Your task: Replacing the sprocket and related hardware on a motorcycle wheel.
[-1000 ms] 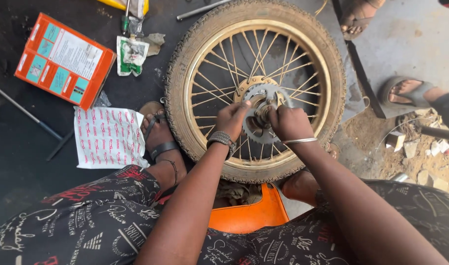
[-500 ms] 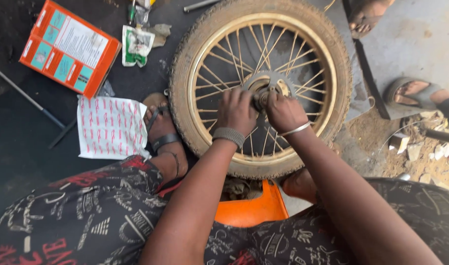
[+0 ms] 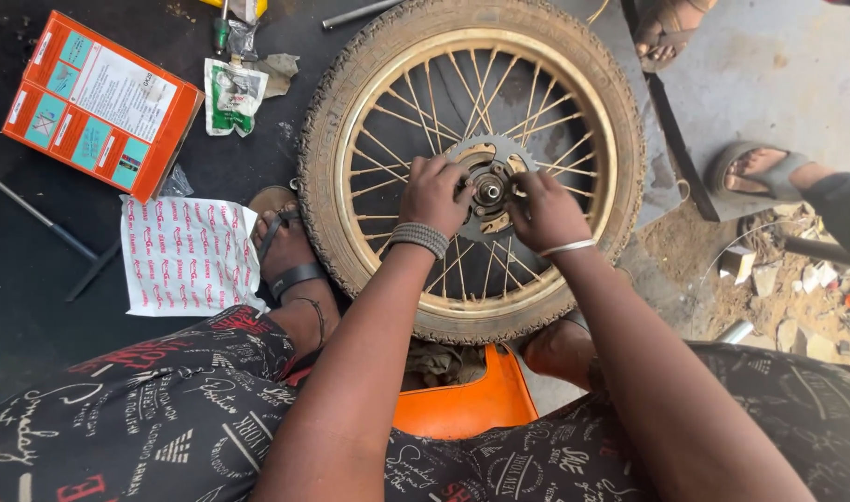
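Note:
A spoked motorcycle wheel [image 3: 620, 139] with a worn tyre and gold rim lies flat on the ground in front of me. A toothed sprocket [image 3: 492, 153] sits on its hub [image 3: 489, 191]. My left hand [image 3: 434, 193] grips the sprocket's left side, a beaded band on the wrist. My right hand [image 3: 544, 212] holds the sprocket's right side, a thin bangle on the wrist. Both sets of fingers curl around the hub area and hide part of the sprocket.
An orange box [image 3: 99, 102], a white printed bag [image 3: 191, 256] and a small green-white packet [image 3: 230, 93] lie left of the wheel. My sandalled foot [image 3: 290, 256] touches the tyre. An orange stool [image 3: 471, 404] is under me. Another person's sandalled feet [image 3: 755, 172] stand at right by rubble.
Both hands have shifted slightly apart on the sprocket, uncovering the hub centre. The view has moved a little, and the wheel stays in place.

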